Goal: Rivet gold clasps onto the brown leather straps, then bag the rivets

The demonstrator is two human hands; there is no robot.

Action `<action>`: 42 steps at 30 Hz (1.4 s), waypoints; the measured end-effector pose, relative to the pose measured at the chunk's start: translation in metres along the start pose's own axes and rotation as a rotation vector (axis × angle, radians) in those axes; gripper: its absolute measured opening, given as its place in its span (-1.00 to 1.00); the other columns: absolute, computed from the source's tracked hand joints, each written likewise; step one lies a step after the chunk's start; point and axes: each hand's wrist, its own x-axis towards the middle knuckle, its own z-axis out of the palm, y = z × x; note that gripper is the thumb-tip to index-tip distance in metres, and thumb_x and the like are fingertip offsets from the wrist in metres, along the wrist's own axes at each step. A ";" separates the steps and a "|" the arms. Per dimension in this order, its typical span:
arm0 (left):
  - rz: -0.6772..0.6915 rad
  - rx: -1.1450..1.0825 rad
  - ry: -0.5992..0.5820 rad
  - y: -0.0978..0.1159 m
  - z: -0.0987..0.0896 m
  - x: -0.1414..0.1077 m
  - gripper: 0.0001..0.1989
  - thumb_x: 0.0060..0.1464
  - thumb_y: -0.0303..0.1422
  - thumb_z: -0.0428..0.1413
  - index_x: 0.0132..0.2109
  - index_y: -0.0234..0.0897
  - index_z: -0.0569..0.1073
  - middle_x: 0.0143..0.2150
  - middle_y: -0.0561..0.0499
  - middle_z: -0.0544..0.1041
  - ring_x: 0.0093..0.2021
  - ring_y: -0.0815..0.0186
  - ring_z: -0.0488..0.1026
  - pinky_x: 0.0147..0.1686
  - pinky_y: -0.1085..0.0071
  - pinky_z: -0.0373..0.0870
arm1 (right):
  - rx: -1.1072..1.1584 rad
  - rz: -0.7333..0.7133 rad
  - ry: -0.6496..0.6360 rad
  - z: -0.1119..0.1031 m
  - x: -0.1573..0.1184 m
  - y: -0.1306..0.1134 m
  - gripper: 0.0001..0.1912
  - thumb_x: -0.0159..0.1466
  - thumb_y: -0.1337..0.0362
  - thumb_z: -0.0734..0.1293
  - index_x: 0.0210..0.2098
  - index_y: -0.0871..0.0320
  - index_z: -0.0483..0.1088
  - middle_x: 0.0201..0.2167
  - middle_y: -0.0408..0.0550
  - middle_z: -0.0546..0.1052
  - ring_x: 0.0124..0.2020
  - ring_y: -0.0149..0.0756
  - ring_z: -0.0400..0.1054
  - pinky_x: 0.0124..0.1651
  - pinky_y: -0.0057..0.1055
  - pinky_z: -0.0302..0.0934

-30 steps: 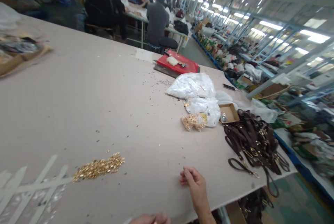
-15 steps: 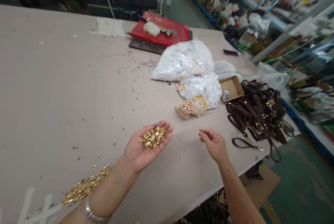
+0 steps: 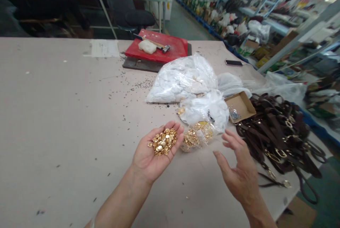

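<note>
My left hand is palm up and cupped, holding a heap of small round gold rivet caps. To its right, my right hand hovers over the table with thumb and fingers apart and nothing in it. Just beyond my hands lies a clear plastic bag of gold metal pieces, its edge close to the left fingertips. Behind that bag sits a smaller white plastic bag, and a large clear bag of white contents rests farther back.
Dark brown straps with gold clasps are piled at the right, beside an open cardboard box. A hammer and a whitish lump lie on a red board. A phone lies near the far right edge. Dark bits dot the table.
My right hand has opened its fingers and moved right, toward the straps. My left hand still carries the rivet caps, now nearer the bag of gold pieces. The view has tilted up.
</note>
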 end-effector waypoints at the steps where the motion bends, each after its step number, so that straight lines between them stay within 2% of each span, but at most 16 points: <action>1: -0.003 -0.002 -0.015 -0.002 0.009 0.005 -0.75 0.18 -0.56 -0.02 -0.17 -0.54 0.56 -0.20 -0.28 0.63 -0.18 0.06 0.62 -0.21 0.19 0.63 | -0.011 -0.044 -0.036 -0.001 0.017 -0.004 -0.42 0.28 0.26 0.34 0.26 0.06 0.17 0.28 0.11 0.25 0.21 -0.06 0.24 0.17 -0.04 0.25; 3: -0.007 -0.003 -0.038 -0.006 0.025 0.017 -0.76 0.18 -0.56 -0.02 -0.17 -0.53 0.55 -0.20 -0.26 0.63 -0.19 0.08 0.62 -0.20 0.20 0.63 | -0.019 -0.101 -0.142 0.002 0.044 -0.009 -0.33 0.27 0.22 0.35 0.31 0.06 0.08 0.36 0.11 0.11 0.34 -0.02 0.05 0.27 0.04 0.15; 4: -0.009 -0.003 -0.048 -0.007 0.032 0.022 -0.76 0.18 -0.56 -0.01 -0.18 -0.52 0.55 -0.20 -0.26 0.63 -0.20 0.09 0.62 -0.21 0.21 0.62 | -0.030 -0.119 -0.191 0.005 0.053 -0.010 -0.35 0.27 0.20 0.36 0.30 0.05 0.12 0.37 0.10 0.11 0.35 -0.01 0.02 0.29 0.05 0.13; 7: -0.015 -0.003 -0.084 -0.012 0.048 0.040 -0.77 0.19 -0.54 -0.02 -0.20 -0.51 0.55 -0.24 -0.23 0.63 -0.24 0.13 0.62 -0.24 0.25 0.62 | -0.070 -0.141 -0.245 0.016 0.065 -0.006 -0.56 0.29 0.23 0.35 0.15 0.04 0.31 0.25 0.09 0.30 0.25 -0.06 0.20 0.23 0.00 0.21; 9: -0.017 0.003 -0.094 -0.014 0.055 0.052 -0.76 0.20 -0.53 -0.03 -0.21 -0.50 0.55 -0.28 -0.20 0.63 -0.29 0.17 0.62 -0.27 0.28 0.61 | -0.035 -0.126 -0.216 0.023 0.063 0.000 -0.68 0.31 0.29 0.31 0.07 0.03 0.38 0.09 0.04 0.46 0.11 -0.15 0.33 0.13 -0.11 0.31; 11: -0.016 0.021 -0.092 -0.014 0.060 0.064 -0.76 0.21 -0.52 -0.03 -0.21 -0.49 0.54 -0.32 -0.17 0.62 -0.34 0.21 0.61 -0.31 0.31 0.60 | 0.044 -0.076 -0.195 0.027 0.060 0.004 -0.74 0.32 0.31 0.31 0.00 0.02 0.43 -0.03 -0.03 0.54 0.01 -0.21 0.40 0.06 -0.17 0.36; 14: -0.020 0.054 -0.091 -0.014 0.064 0.079 -0.77 0.21 -0.50 -0.03 -0.24 -0.48 0.54 -0.36 -0.14 0.61 -0.38 0.25 0.58 -0.33 0.34 0.58 | 0.271 0.171 -0.108 0.036 0.060 0.005 -0.75 0.32 0.24 0.32 -0.01 0.01 0.45 -0.06 -0.05 0.57 -0.05 -0.20 0.45 0.04 -0.16 0.38; 17: -0.033 0.096 -0.104 -0.015 0.068 0.089 -0.76 0.21 -0.48 -0.03 -0.25 -0.46 0.53 -0.36 -0.14 0.60 -0.38 0.25 0.57 -0.33 0.34 0.57 | 0.755 0.465 0.017 0.050 0.069 -0.002 -0.69 0.35 0.13 0.29 0.05 0.03 0.42 0.04 -0.01 0.53 0.06 -0.15 0.43 0.14 -0.08 0.34; 20: -0.042 0.138 -0.116 -0.017 0.072 0.092 -0.76 0.21 -0.47 -0.03 -0.27 -0.45 0.53 -0.37 -0.15 0.59 -0.38 0.26 0.56 -0.33 0.35 0.57 | 1.125 0.596 0.098 0.065 0.084 -0.009 -0.67 0.36 0.09 0.26 0.04 0.08 0.40 0.13 0.02 0.48 0.19 -0.15 0.34 0.29 -0.03 0.20; 23: -0.057 0.164 -0.124 -0.018 0.076 0.092 -0.76 0.20 -0.46 -0.02 -0.32 -0.44 0.52 -0.41 -0.12 0.56 -0.40 0.28 0.54 -0.35 0.39 0.55 | 1.244 0.694 0.086 0.076 0.096 -0.009 -0.62 0.37 0.03 0.20 0.03 0.10 0.38 0.12 0.04 0.48 0.21 -0.17 0.31 0.33 -0.05 0.16; 28: -0.050 0.205 -0.153 -0.022 0.075 0.096 -0.72 0.22 -0.41 -0.03 -0.36 -0.43 0.52 -0.43 -0.12 0.54 -0.43 0.30 0.53 -0.41 0.42 0.52 | 1.286 0.817 0.049 0.078 0.105 -0.010 -0.57 0.37 -0.04 0.16 -0.01 0.13 0.40 0.09 0.07 0.50 0.19 -0.16 0.34 0.31 -0.08 0.18; 32: -0.069 0.173 -0.128 -0.025 0.072 0.098 -0.73 0.21 -0.42 0.00 -0.37 -0.44 0.52 -0.43 -0.11 0.54 -0.42 0.31 0.52 -0.39 0.42 0.52 | 1.303 0.845 -0.104 0.067 0.100 -0.012 -0.50 0.34 -0.07 0.21 0.09 0.14 0.36 0.12 0.10 0.48 0.16 -0.08 0.36 0.25 0.00 0.25; 35: -0.091 0.154 -0.134 -0.026 0.072 0.097 -0.74 0.20 -0.43 0.00 -0.37 -0.44 0.52 -0.43 -0.10 0.54 -0.43 0.31 0.52 -0.38 0.41 0.52 | 1.193 0.797 -0.136 0.058 0.091 -0.006 -0.51 0.29 0.06 0.35 0.16 0.08 0.33 0.17 0.05 0.45 0.18 -0.08 0.34 0.24 0.02 0.25; 39: -0.096 0.194 -0.152 -0.024 0.072 0.097 -0.74 0.20 -0.43 0.00 -0.36 -0.44 0.52 -0.44 -0.11 0.55 -0.43 0.29 0.52 -0.38 0.38 0.52 | 1.056 0.683 -0.170 0.048 0.080 0.001 -0.51 0.28 0.10 0.37 0.17 0.04 0.33 0.21 0.01 0.41 0.23 -0.10 0.29 0.32 0.01 0.15; 42: -0.097 0.223 -0.173 -0.022 0.072 0.100 -0.72 0.21 -0.42 -0.01 -0.37 -0.44 0.52 -0.46 -0.10 0.55 -0.46 0.30 0.52 -0.39 0.38 0.52 | 0.795 0.572 -0.254 0.039 0.071 -0.004 -0.36 0.23 0.16 0.43 0.26 -0.03 0.22 0.25 -0.03 0.35 0.24 -0.06 0.27 0.27 0.06 0.21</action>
